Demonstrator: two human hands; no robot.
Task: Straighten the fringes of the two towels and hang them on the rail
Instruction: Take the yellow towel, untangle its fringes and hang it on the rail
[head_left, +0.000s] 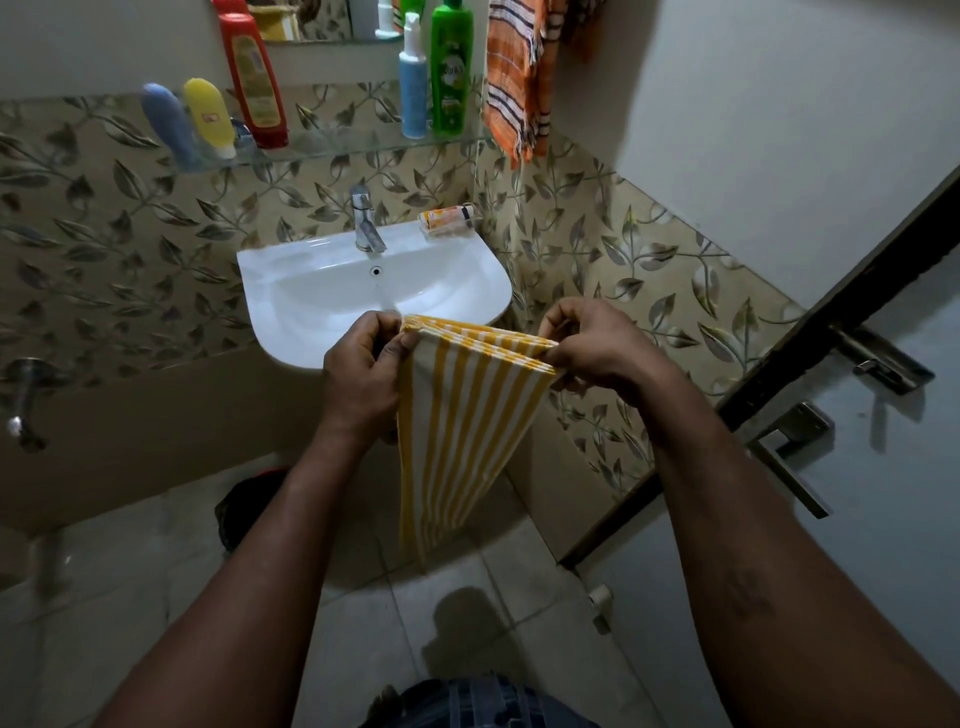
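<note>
A yellow-and-white striped towel hangs folded in front of the sink, its lower end tapering toward the floor. My left hand pinches the towel's top left corner. My right hand pinches the top right corner, so the upper edge is stretched between both hands. An orange towel with dark and white stripes hangs at the top right above the shelf, its fringe dangling at the lower edge. The rail that carries it is hidden.
A white sink with a chrome tap and a soap packet stands ahead. A glass shelf holds several bottles. An open door with a handle is on the right. The floor is tiled.
</note>
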